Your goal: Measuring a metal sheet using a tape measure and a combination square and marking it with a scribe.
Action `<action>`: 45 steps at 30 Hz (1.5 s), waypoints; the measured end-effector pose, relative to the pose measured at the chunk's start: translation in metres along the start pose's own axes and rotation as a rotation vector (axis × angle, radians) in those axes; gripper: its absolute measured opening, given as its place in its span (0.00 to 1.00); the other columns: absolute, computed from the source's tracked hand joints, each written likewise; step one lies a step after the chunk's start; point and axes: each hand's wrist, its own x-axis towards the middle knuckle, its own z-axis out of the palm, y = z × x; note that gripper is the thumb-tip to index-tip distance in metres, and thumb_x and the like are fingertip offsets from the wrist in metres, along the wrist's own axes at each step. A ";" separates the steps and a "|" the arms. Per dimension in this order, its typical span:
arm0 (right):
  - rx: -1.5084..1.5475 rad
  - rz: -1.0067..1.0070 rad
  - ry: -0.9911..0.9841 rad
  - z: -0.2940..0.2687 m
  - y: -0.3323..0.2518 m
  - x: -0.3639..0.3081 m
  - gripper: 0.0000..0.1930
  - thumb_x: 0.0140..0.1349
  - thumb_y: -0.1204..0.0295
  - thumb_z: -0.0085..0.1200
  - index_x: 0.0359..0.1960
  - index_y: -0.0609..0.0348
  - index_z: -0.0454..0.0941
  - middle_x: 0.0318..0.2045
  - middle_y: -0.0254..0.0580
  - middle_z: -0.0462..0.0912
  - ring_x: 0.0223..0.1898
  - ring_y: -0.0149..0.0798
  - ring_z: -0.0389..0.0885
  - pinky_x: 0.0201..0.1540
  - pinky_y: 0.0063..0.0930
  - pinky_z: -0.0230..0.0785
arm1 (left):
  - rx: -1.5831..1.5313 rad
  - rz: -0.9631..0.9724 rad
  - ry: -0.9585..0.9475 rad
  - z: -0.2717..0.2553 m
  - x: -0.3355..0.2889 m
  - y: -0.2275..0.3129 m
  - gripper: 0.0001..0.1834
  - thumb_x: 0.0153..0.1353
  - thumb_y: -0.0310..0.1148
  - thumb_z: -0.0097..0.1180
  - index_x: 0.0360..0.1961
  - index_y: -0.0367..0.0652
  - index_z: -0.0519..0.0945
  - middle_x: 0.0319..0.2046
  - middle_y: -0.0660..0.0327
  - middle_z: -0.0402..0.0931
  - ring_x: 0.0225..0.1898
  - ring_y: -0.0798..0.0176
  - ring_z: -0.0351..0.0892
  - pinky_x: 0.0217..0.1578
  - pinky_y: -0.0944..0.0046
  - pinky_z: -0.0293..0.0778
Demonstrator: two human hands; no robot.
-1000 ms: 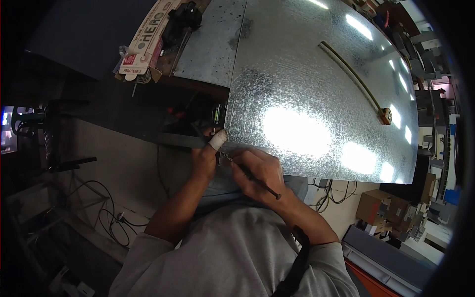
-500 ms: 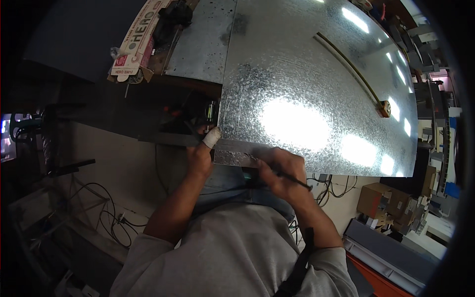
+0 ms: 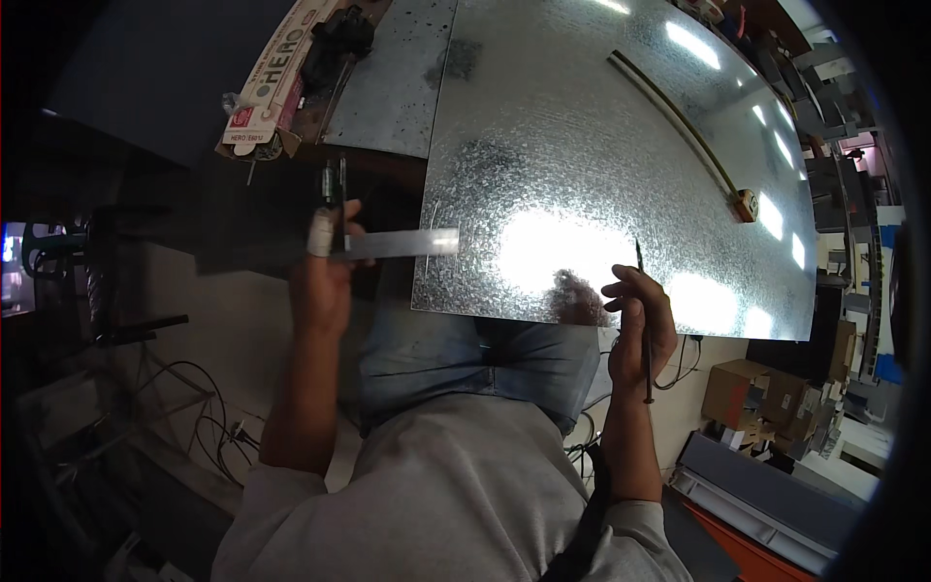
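A combination square [image 3: 402, 242] is in my left hand [image 3: 325, 281]. Its fingers are closed around the dark head, and the thumb has a white wrapping. The blade, smeared by motion, points right, and its end overlaps the left edge of a shiny galvanized metal sheet [image 3: 543, 170]; I cannot tell whether it touches. Between the fingers of my right hand [image 3: 645, 330] is a slim dark scriber [image 3: 649, 364], its thin tip pointing away from me. That hand is over the sheet's front edge, and the tip's contact with the sheet cannot be made out.
An extended tape measure [image 3: 744, 206] lies across the right part of the sheet. At the far left, a long cardboard box [image 3: 276, 82] rests beside a dark tool [image 3: 337, 44] and a grey metal plate [image 3: 393, 82]. Cartons [image 3: 742, 388] and cables [image 3: 208, 412] are on the floor.
My left hand has drawn the combination square leftward from the sheet's front left corner. The right hand has moved right, and the scriber has swung round to point away from me.
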 end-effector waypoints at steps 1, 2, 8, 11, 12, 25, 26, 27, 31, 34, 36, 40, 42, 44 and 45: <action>-0.045 -0.009 0.004 0.000 -0.001 -0.002 0.21 0.80 0.60 0.46 0.55 0.69 0.79 0.45 0.52 0.87 0.42 0.39 0.87 0.44 0.31 0.78 | 0.003 0.007 0.000 -0.006 -0.002 0.011 0.31 0.78 0.52 0.48 0.63 0.33 0.76 0.31 0.63 0.77 0.33 0.70 0.76 0.37 0.65 0.75; -0.041 -0.019 0.008 0.000 -0.002 -0.003 0.21 0.80 0.60 0.46 0.55 0.69 0.79 0.45 0.52 0.87 0.42 0.39 0.87 0.44 0.31 0.78 | 0.022 -0.017 -0.054 -0.013 -0.005 0.024 0.30 0.77 0.50 0.49 0.63 0.32 0.76 0.31 0.63 0.77 0.32 0.70 0.76 0.36 0.65 0.75; 0.015 0.002 -0.161 0.014 -0.014 -0.016 0.27 0.80 0.54 0.41 0.50 0.69 0.82 0.44 0.52 0.89 0.42 0.39 0.87 0.49 0.34 0.77 | 0.049 -0.010 -0.183 -0.022 -0.030 0.033 0.20 0.75 0.40 0.54 0.57 0.34 0.77 0.29 0.58 0.79 0.26 0.66 0.78 0.26 0.63 0.75; 0.042 -0.036 -0.197 0.023 -0.017 -0.022 0.26 0.80 0.54 0.42 0.49 0.69 0.82 0.43 0.53 0.89 0.44 0.42 0.88 0.53 0.35 0.77 | 0.027 0.045 -0.207 -0.017 -0.040 0.023 0.17 0.73 0.39 0.56 0.53 0.36 0.77 0.29 0.57 0.80 0.25 0.66 0.79 0.26 0.63 0.76; 0.046 -0.031 -0.231 0.025 -0.018 -0.023 0.26 0.80 0.54 0.43 0.48 0.69 0.82 0.42 0.53 0.89 0.45 0.44 0.88 0.54 0.35 0.76 | 0.018 0.004 -0.187 -0.017 -0.042 0.022 0.17 0.73 0.39 0.57 0.54 0.37 0.77 0.28 0.58 0.80 0.25 0.66 0.79 0.26 0.63 0.75; -0.166 -0.392 -0.603 0.057 -0.050 -0.036 0.30 0.52 0.50 0.74 0.49 0.61 0.82 0.36 0.46 0.81 0.33 0.47 0.83 0.35 0.39 0.77 | 0.256 -0.025 -0.250 0.012 -0.076 0.040 0.28 0.74 0.38 0.56 0.69 0.36 0.71 0.28 0.65 0.78 0.28 0.73 0.76 0.28 0.69 0.71; -0.180 -0.395 -0.634 0.059 -0.054 -0.040 0.29 0.53 0.52 0.74 0.49 0.61 0.82 0.35 0.46 0.80 0.33 0.46 0.83 0.34 0.38 0.77 | 0.281 -0.023 -0.229 0.013 -0.084 0.042 0.29 0.73 0.37 0.57 0.70 0.36 0.69 0.31 0.64 0.78 0.29 0.73 0.77 0.28 0.70 0.72; -0.192 -0.399 -0.669 0.060 -0.058 -0.044 0.28 0.54 0.54 0.74 0.49 0.61 0.82 0.34 0.45 0.80 0.32 0.46 0.83 0.33 0.38 0.77 | 0.306 -0.021 -0.205 0.012 -0.092 0.044 0.30 0.73 0.36 0.57 0.71 0.36 0.68 0.34 0.64 0.78 0.30 0.73 0.77 0.28 0.70 0.72; -0.101 -0.342 -0.739 0.058 -0.062 -0.055 0.19 0.57 0.64 0.69 0.47 0.61 0.83 0.30 0.44 0.79 0.27 0.46 0.82 0.30 0.38 0.76 | 0.353 0.041 -0.304 -0.001 -0.107 0.054 0.36 0.68 0.41 0.65 0.72 0.37 0.67 0.40 0.63 0.78 0.33 0.72 0.79 0.32 0.70 0.75; 0.030 -0.296 -0.753 0.054 -0.055 -0.057 0.13 0.61 0.68 0.65 0.44 0.63 0.83 0.30 0.46 0.80 0.25 0.49 0.82 0.28 0.37 0.75 | 0.329 0.107 -0.338 -0.015 -0.109 0.063 0.34 0.59 0.45 0.73 0.62 0.38 0.79 0.37 0.65 0.77 0.32 0.73 0.76 0.32 0.70 0.71; 0.124 -0.199 -0.807 0.051 -0.049 -0.059 0.11 0.64 0.70 0.63 0.43 0.64 0.83 0.31 0.47 0.81 0.27 0.49 0.82 0.29 0.36 0.75 | 0.665 0.201 -0.358 -0.026 -0.107 0.074 0.36 0.59 0.58 0.67 0.54 0.35 0.84 0.35 0.64 0.77 0.37 0.68 0.75 0.40 0.66 0.69; 0.273 0.118 -1.004 0.034 -0.028 -0.059 0.10 0.71 0.70 0.59 0.40 0.67 0.83 0.32 0.47 0.83 0.31 0.44 0.83 0.36 0.32 0.74 | 0.967 0.127 -0.416 -0.036 -0.106 0.064 0.15 0.64 0.39 0.68 0.39 0.36 0.84 0.33 0.66 0.76 0.36 0.72 0.74 0.38 0.69 0.68; 0.275 0.293 -1.049 0.021 -0.015 -0.060 0.11 0.72 0.68 0.58 0.40 0.67 0.83 0.32 0.44 0.83 0.33 0.39 0.82 0.38 0.30 0.73 | 0.867 -0.114 -0.398 -0.037 -0.105 0.045 0.12 0.65 0.36 0.67 0.40 0.37 0.83 0.36 0.66 0.78 0.39 0.72 0.76 0.42 0.68 0.70; 0.270 0.476 -1.082 0.010 -0.004 -0.063 0.13 0.74 0.66 0.57 0.40 0.66 0.83 0.32 0.41 0.83 0.35 0.34 0.81 0.40 0.29 0.72 | 0.758 -0.347 -0.387 -0.037 -0.103 0.020 0.09 0.66 0.33 0.65 0.40 0.38 0.82 0.38 0.65 0.79 0.42 0.72 0.77 0.45 0.67 0.72; 0.345 0.565 -1.049 0.006 0.001 -0.066 0.14 0.74 0.64 0.57 0.40 0.65 0.83 0.31 0.37 0.83 0.36 0.31 0.80 0.40 0.27 0.72 | 0.647 -0.316 -0.396 -0.036 -0.101 0.008 0.11 0.67 0.34 0.65 0.44 0.39 0.81 0.41 0.65 0.80 0.45 0.71 0.78 0.48 0.67 0.73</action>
